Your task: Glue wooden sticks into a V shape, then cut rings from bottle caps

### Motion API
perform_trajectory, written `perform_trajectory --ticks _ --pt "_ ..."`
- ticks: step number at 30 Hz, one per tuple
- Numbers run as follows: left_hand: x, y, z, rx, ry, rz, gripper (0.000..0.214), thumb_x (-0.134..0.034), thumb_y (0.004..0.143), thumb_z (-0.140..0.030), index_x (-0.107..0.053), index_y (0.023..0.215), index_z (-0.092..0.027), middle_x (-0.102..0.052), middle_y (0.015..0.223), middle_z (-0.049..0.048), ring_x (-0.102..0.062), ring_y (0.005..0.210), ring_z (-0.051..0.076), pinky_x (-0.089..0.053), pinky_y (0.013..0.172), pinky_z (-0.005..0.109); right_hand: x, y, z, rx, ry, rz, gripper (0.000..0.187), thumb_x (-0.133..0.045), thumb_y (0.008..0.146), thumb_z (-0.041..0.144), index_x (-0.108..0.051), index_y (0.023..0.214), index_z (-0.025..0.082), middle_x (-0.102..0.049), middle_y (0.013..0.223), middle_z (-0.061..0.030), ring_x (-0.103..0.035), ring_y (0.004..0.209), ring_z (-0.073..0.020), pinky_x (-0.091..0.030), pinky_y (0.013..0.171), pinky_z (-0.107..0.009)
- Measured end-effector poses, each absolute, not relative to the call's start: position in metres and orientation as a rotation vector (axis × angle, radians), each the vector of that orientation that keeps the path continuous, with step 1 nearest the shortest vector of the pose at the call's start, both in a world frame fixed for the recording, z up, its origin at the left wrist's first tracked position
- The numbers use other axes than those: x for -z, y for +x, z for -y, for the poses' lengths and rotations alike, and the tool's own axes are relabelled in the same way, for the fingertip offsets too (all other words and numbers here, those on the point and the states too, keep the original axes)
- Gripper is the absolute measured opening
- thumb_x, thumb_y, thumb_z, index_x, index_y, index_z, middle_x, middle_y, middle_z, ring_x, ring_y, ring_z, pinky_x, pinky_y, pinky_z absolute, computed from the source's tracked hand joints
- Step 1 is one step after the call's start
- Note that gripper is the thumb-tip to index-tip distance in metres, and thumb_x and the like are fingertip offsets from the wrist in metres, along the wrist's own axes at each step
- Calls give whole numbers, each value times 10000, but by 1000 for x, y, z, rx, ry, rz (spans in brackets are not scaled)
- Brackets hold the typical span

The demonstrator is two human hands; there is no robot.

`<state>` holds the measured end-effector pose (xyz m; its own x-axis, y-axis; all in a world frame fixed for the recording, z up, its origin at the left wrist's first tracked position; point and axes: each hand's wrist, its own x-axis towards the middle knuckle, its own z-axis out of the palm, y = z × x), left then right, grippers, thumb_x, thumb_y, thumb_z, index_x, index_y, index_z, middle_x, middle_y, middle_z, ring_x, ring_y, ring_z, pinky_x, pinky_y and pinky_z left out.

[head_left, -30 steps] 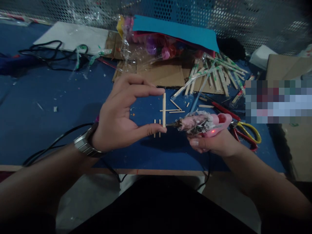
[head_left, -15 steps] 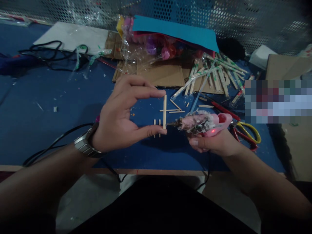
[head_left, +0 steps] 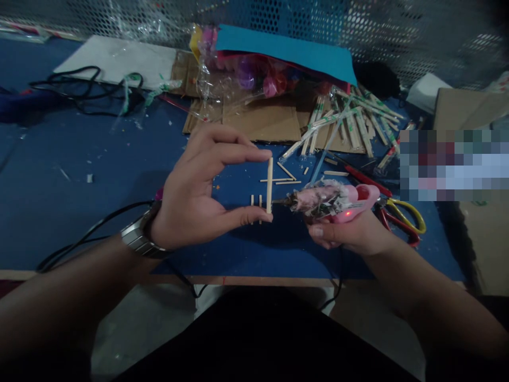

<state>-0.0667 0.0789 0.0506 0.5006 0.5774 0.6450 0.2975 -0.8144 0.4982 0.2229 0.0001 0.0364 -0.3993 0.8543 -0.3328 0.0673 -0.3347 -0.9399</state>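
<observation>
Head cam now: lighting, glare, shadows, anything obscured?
Head view, all: dim overall; glints on clear plastic wrap; red indicator light lit on the pink glue gun; soft shadow on the blue tabletop below the wooden stick; pixelated block at right.

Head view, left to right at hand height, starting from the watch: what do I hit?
Watch → left hand → pinched wooden stick → pink glue gun → yellow loop handle. Right hand left out, since it overlaps the glue gun.
</observation>
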Motion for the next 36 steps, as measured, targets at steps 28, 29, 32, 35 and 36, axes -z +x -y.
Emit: perform_trajectory --ticks 28,29,32,35,36 --pt "-49 -64 -85 -1328 2493 -553 668 -889 820 -590 -687 1318 -195 -678 1217 119 -671 1146 283 -572 1008 509 -39 221 0 -1790 -1205 1271 358 -909 806 443 -702 928 178 -567 580 58 -496 420 -77 -409 362 -198" --pt "-49 -64 -84 -1325 2493 -553 665 -894 819 -581 -688 1319 -193 -677 1218 119 -671 1147 283 -570 1010 510 -39 221 0 -1788 -1208 1263 358 -910 804 444 -704 929 179 -571 594 56 -500 426 -76 -412 364 -199" --pt "-49 -64 -84 -1327 2485 -548 656 -904 819 -552 -693 1316 -180 -679 1212 123 -670 1149 288 -564 1016 513 -39 222 -1 -1791 -1202 1258 365 -914 798 447 -719 963 187 -576 622 55 -508 437 -77 -413 365 -199" --pt "-48 -64 -84 -1329 2478 -535 662 -923 805 -528 -696 1308 -162 -677 1213 130 -664 1155 294 -560 1020 518 -39 221 -1 -1796 -1198 1273 350 -908 806 446 -721 956 191 -578 613 54 -512 436 -79 -411 362 -194" --pt "-48 -64 -84 -1326 2483 -533 668 -927 802 -525 -695 1307 -153 -674 1216 134 -662 1158 297 -559 1021 521 -39 221 -1 -1794 -1201 1273 346 -910 803 447 -715 928 190 -578 610 52 -515 436 -79 -411 360 -192"
